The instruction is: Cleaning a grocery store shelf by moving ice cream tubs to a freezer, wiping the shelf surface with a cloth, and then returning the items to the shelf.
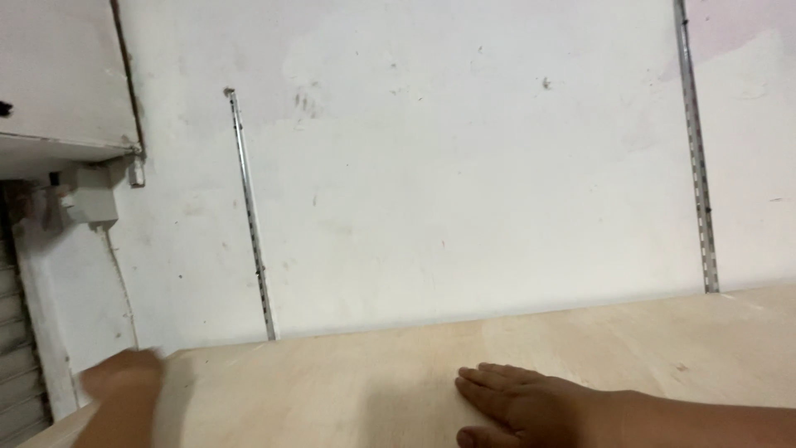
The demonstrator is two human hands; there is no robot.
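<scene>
There are no packages, no labels, no signs and no screens to see in this view.

The right hand (518, 406) lies flat, fingers spread, on a pale plywood sheet (647, 348). The left hand (124, 375), blurred, touches its left end. Behind stands a white wall (464, 166).
</scene>
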